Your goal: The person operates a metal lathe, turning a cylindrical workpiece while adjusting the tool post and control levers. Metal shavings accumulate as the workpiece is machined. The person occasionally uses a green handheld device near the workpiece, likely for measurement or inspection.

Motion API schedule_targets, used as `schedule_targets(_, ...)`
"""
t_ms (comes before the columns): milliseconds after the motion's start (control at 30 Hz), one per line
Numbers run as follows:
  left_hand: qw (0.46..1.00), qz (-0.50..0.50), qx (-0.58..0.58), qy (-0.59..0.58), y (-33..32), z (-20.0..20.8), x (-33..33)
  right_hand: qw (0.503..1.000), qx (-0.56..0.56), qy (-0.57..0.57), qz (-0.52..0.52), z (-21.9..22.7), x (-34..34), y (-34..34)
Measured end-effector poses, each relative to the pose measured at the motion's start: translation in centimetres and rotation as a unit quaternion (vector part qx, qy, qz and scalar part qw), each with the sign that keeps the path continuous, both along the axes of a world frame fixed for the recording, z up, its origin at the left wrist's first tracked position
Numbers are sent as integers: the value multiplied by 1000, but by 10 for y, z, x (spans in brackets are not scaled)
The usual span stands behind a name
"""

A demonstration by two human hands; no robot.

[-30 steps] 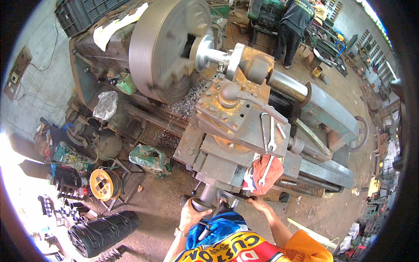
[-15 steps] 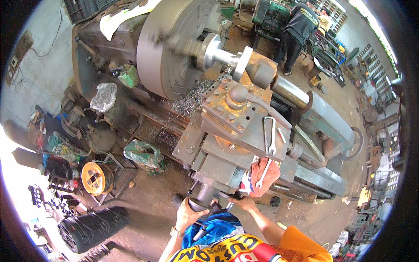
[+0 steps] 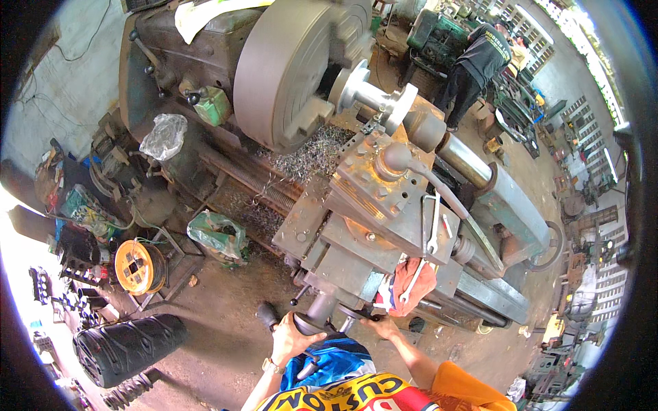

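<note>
My left hand is closed round the dark handwheel at the front of a lathe, below its grey shaft. Just right of that shaft, my right hand closes on a dark handle; its fingertips are partly hidden. Farther up, the large chuck is blurred by spinning. A shiny flanged metal workpiece runs from it to the tailstock. The tool post, with a round-knobbed lever, stands close beside the workpiece.
A spanner lies on the carriage, near a red cloth. Metal shavings heap under the chuck. A cable spool, a green bag and a black ribbed cylinder are at left. Another person bends over machinery behind.
The whole view has shifted and tilted slightly, and a dark shoe shows more by my left hand. Both hands keep their places on the controls. The chuck is blurred in both frames.
</note>
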State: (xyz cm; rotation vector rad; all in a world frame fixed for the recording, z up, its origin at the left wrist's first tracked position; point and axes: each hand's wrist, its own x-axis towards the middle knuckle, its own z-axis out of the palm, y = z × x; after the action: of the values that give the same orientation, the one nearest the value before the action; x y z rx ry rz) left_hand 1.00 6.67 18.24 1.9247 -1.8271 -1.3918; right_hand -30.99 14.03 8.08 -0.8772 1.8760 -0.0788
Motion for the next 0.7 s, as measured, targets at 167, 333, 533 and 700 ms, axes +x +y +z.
schedule_targets(167, 1000, -5, 13, 0, -1, -4, 1, 999, 42, 28, 4, 11, 1, 1)
schedule_targets(333, 999, 8, 35, 0, -2, 0, 1, 996, 50, 66, 18, 6, 4, 0)
schedule_targets(533, 999, 20, 32, 5, -5, 8, 3, 999, -27, -29, 32, -5, -8, 4)
schedule_targets(700, 999, 26, 38, 16, -9, 11, 5, 996, -88, 10, 2, -19, -11, 13)
